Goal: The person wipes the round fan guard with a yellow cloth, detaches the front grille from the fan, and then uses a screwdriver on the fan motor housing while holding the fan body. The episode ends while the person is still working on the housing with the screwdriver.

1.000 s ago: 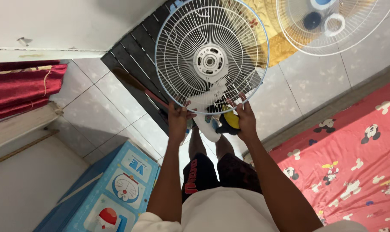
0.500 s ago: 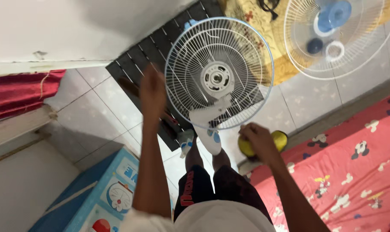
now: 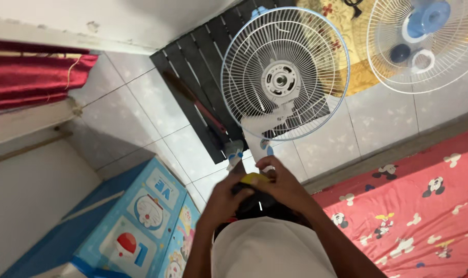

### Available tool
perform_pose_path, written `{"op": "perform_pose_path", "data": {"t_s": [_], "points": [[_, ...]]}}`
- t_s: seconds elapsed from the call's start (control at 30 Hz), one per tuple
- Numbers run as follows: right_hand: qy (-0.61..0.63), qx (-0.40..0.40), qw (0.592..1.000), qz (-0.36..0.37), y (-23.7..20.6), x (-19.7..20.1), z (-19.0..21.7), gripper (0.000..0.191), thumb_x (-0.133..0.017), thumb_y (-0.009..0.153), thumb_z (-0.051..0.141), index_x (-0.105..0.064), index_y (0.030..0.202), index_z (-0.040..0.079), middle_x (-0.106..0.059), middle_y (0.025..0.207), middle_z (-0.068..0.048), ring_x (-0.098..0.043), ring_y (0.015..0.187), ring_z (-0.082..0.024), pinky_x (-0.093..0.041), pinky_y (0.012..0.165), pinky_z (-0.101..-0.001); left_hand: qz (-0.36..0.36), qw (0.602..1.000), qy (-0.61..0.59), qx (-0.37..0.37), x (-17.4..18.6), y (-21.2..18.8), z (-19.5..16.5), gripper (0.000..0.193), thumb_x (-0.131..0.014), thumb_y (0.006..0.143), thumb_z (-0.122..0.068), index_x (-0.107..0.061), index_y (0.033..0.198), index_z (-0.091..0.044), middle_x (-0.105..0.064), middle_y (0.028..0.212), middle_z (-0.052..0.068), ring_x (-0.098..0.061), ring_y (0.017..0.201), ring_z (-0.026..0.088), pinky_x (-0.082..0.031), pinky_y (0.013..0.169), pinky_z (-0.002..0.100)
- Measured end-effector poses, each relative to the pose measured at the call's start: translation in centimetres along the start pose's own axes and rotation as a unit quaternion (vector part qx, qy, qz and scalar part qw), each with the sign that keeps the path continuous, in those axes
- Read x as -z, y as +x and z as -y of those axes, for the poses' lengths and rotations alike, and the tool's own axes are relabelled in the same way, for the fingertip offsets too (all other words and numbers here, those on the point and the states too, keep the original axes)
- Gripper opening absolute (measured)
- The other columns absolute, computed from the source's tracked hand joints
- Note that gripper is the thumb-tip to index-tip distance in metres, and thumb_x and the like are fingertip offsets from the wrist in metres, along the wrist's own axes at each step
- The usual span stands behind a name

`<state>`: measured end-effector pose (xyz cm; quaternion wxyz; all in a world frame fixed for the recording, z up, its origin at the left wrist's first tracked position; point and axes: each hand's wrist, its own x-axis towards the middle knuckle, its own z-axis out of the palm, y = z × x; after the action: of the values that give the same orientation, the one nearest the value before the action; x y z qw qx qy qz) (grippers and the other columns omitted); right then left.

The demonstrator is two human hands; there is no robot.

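Observation:
A white fan with a wire cage and a bare motor hub [image 3: 281,81] stands on its stem before me, over a dark slatted mat [image 3: 203,77]. Both my hands meet low in the view, just below the fan's stem. My left hand [image 3: 224,194] and my right hand [image 3: 281,181] close together around a small yellow and black object [image 3: 253,180]. What that object is, I cannot make out. Neither hand touches the fan's cage.
A second fan cage with a blue blade hub [image 3: 424,36] lies at the top right on a patterned mat. A red mattress with cartoon prints [image 3: 414,206] is to the right. A blue cartoon-printed box [image 3: 141,221] sits at the lower left, and a red curtain [image 3: 33,77] hangs at left.
My hands left the fan's cage: the left came down from the rim, the right brought the yellow object up, and both now meet on it.

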<state>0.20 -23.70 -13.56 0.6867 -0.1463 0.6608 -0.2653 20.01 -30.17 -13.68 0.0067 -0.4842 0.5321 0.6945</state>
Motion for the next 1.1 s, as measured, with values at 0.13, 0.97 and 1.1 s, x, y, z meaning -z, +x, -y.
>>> {"op": "perform_pose_path", "data": {"t_s": [0.13,0.97,1.1], "points": [[-0.141,0.135,0.975,0.103,3.1,-1.3,-5.2,0.064,-0.085,0.075,0.007,-0.053,0.130,0.005,-0.066,0.119,-0.011,-0.063,0.112,-0.020,-0.049,0.098,-0.0324,-0.082,0.983,0.166,0.015,2.1,0.8,5.9,0.037,-0.083,0.078,-0.014,-0.076,0.115,-0.013,-0.064,0.096,0.014,-0.066,0.092,0.032,-0.053,0.083,0.040],[-0.256,0.357,0.838,-0.323,19.2,17.5,17.2,0.035,-0.064,0.099,0.036,-0.074,0.118,0.008,-0.074,0.118,-0.015,-0.071,0.102,-0.029,-0.054,0.091,-0.0395,-0.243,0.938,0.144,-0.202,7.6,29.0,-11.7,0.055,-0.048,0.108,-0.047,-0.061,0.140,-0.005,-0.064,0.140,0.019,-0.064,0.127,0.035,-0.050,0.107,0.043],[-0.309,0.271,0.868,-0.281,22.9,18.2,20.6,0.045,-0.059,0.099,0.047,-0.072,0.125,0.013,-0.074,0.115,-0.016,-0.072,0.101,-0.032,-0.054,0.091,-0.0426,-0.211,0.941,0.160,-0.211,7.6,33.5,-13.9,0.053,-0.046,0.108,-0.045,-0.063,0.136,-0.004,-0.062,0.136,0.021,-0.060,0.121,0.039,-0.046,0.099,0.045]]}}
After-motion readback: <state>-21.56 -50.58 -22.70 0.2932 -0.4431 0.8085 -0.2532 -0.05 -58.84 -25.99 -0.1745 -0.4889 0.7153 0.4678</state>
